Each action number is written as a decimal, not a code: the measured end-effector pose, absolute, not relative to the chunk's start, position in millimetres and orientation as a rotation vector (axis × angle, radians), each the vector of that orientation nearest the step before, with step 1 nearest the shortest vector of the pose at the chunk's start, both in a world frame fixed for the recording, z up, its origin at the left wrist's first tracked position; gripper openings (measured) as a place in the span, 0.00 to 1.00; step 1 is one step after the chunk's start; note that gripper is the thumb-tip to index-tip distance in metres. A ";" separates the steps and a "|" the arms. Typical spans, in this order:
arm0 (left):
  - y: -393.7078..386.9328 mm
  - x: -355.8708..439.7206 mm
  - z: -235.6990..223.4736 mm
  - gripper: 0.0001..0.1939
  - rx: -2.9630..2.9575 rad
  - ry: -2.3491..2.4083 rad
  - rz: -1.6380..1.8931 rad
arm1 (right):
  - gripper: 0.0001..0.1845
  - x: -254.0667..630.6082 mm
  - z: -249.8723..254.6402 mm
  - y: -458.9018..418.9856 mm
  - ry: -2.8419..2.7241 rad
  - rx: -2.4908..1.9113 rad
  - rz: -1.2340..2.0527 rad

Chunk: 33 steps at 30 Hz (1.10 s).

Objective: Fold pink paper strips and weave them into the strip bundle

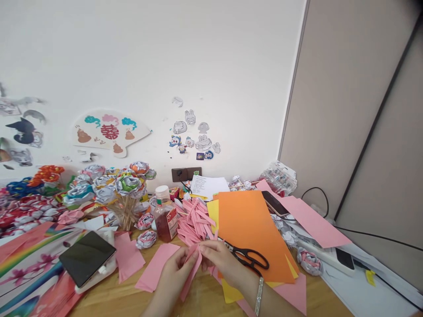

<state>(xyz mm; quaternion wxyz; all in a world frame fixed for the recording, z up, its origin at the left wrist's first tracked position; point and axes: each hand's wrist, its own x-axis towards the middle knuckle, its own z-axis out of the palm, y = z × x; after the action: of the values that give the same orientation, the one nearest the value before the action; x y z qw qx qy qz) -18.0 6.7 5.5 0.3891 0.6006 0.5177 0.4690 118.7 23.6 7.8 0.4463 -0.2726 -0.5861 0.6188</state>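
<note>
Pinched between the fingers of both hands is a folded pink paper strip (pixel 191 281), its long end hanging toward the table's front. My left hand (pixel 177 269) grips it from the left, thumb on top. From the right, my right hand (pixel 220 259) closes on its upper end; some fingertips are hidden. Just beyond the hands lies a heap of folded pink strips (pixel 194 220). Black-handled scissors (pixel 253 259) rest beside my right hand on orange paper (pixel 247 224). A pink paper sheet (pixel 157 266) lies left of my left hand.
A bottle of reddish liquid (pixel 165 220) stands behind my left hand. Paper flowers (pixel 109 185) crowd the back left. A tablet (pixel 87 257) lies at left, a phone (pixel 275 202) at back right. Yellow paper (pixel 231 291) sticks out under the orange sheets. Cables run along the right.
</note>
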 end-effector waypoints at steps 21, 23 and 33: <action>0.9 -15.7 18.2 0.18 1.629 1.392 1.120 | 0.16 117.9 -0.5 31.0 -1.354 -0.846 1.452; 2.3 -16.3 16.9 0.18 1.640 1.407 1.124 | 0.16 119.2 1.7 30.3 -1.357 -0.824 1.454; 0.0 -15.7 18.3 0.15 1.688 1.411 1.141 | 0.16 120.4 5.5 31.5 -1.410 -0.903 1.385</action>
<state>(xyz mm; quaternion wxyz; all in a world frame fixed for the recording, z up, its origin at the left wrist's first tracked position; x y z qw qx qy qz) -15.7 0.0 18.3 0.3256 0.6441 0.5382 0.4353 120.4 31.5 5.5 0.4656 -0.3676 -0.5743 0.5642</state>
